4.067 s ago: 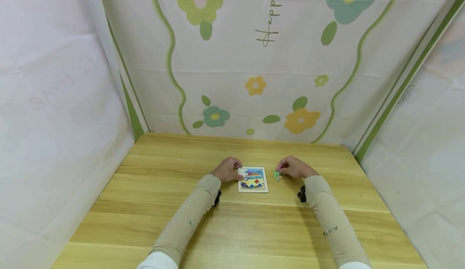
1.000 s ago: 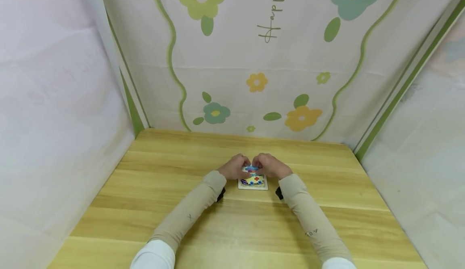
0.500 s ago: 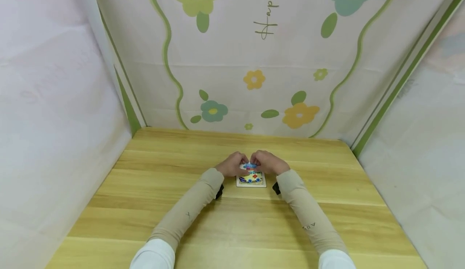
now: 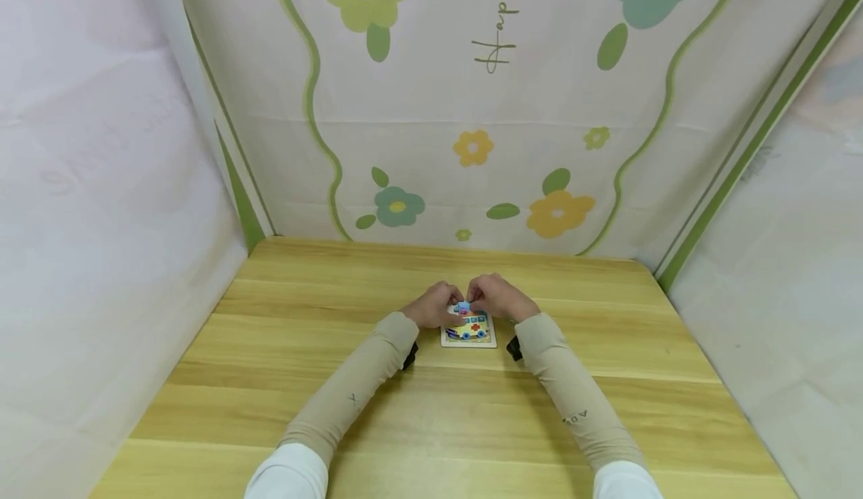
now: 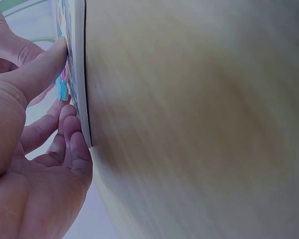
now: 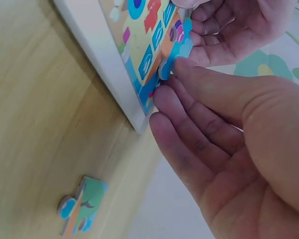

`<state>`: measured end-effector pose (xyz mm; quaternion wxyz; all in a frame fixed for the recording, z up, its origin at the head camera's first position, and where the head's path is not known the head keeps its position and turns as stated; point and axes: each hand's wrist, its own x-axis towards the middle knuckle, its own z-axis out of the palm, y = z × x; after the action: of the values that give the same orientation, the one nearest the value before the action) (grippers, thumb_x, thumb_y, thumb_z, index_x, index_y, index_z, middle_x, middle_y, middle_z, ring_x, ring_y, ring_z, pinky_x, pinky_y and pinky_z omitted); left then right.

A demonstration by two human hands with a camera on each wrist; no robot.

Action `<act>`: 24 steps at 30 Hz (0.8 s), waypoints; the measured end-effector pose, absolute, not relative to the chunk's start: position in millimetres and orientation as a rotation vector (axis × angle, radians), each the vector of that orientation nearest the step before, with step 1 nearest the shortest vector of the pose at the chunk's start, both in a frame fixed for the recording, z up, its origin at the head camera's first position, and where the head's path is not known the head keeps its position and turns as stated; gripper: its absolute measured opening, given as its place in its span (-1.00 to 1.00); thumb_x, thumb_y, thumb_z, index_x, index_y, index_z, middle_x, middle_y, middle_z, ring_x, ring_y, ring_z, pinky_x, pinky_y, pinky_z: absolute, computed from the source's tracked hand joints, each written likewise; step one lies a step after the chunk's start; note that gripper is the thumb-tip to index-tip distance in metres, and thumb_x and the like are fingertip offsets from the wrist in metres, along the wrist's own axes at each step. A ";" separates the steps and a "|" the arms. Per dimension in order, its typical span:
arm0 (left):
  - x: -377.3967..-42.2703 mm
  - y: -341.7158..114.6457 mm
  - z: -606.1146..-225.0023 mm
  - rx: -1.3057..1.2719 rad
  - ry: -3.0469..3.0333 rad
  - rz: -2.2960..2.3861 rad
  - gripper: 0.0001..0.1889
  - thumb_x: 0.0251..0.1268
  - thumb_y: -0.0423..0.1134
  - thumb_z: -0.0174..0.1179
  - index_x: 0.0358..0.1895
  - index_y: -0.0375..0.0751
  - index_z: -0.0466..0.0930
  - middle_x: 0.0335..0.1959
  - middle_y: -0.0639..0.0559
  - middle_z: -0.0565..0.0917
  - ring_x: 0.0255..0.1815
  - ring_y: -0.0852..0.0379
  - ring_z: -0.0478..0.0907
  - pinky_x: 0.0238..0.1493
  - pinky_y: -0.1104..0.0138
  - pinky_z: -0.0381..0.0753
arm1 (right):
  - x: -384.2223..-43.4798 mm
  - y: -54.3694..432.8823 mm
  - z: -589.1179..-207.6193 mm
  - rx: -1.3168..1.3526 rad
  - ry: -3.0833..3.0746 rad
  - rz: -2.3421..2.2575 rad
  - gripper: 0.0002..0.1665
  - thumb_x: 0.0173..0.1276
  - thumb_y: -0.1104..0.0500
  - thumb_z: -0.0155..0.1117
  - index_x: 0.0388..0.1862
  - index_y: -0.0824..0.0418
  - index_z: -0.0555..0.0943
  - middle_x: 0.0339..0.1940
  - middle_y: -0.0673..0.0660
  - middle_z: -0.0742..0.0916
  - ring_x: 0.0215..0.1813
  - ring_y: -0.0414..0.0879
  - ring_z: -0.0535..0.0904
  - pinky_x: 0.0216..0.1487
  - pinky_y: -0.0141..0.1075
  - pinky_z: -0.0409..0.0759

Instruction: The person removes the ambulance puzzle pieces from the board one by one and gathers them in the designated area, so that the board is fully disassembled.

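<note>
While your left hand [image 4: 431,306] grips the board [image 6: 109,64] at its far left, your right hand [image 4: 497,297] pinches a blue piece [image 6: 177,51].
Your left thumb presses the board's face and your fingers meet its far edge; your right thumb and fingers hold the blue piece tilted up over the far part of the board, which lies on the table [image 4: 404,424], with a green piece [image 6: 92,199] loose to its right.
</note>
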<state>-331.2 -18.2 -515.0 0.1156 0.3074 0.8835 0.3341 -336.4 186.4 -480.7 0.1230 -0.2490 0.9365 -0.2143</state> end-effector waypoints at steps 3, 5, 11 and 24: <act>-330.1 -18.0 -514.1 0.884 2.587 0.970 -0.59 0.36 -0.22 0.47 0.14 -0.39 0.63 0.04 -0.15 0.64 0.00 0.09 0.47 0.11 0.22 0.57 | -339.4 188.5 -483.7 -0.733 2.727 -0.655 -0.91 0.51 0.34 0.34 -0.16 0.21 0.76 -0.22 0.09 0.80 -0.19 -0.12 0.67 -0.04 -0.19 0.71; -329.4 -17.8 -513.2 0.872 2.583 0.971 -0.59 0.37 -0.22 0.46 0.15 -0.38 0.63 0.04 -0.15 0.64 0.01 0.08 0.46 0.12 0.20 0.57 | -341.2 189.5 -485.5 -0.732 2.725 -0.661 -0.89 0.55 0.31 0.30 -0.17 0.21 0.76 -0.24 0.07 0.80 -0.21 -0.13 0.65 -0.06 -0.22 0.69; -328.5 -18.2 -511.9 0.864 2.574 0.977 -0.59 0.38 -0.23 0.45 0.16 -0.39 0.62 0.04 -0.16 0.63 0.01 0.06 0.47 0.12 0.19 0.56 | -343.5 189.5 -485.7 -0.721 2.722 -0.628 -0.81 0.62 0.29 0.19 -0.21 0.19 0.72 -0.27 0.04 0.75 -0.26 -0.15 0.57 -0.09 -0.27 0.60; -326.8 -17.5 -513.1 0.842 2.595 0.942 -0.56 0.39 -0.21 0.45 0.21 -0.35 0.60 0.09 -0.16 0.58 0.06 0.01 0.50 0.22 0.14 0.57 | -339.0 197.1 -482.4 -0.699 2.711 -0.656 -0.80 0.64 0.28 0.16 -0.20 0.24 0.69 -0.31 0.10 0.71 -0.32 -0.13 0.51 -0.16 -0.27 0.50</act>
<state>-326.8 -17.5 -513.1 0.1271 0.2893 0.8918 0.3237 -339.0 197.1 -482.4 0.1327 -0.2408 0.9345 -0.2260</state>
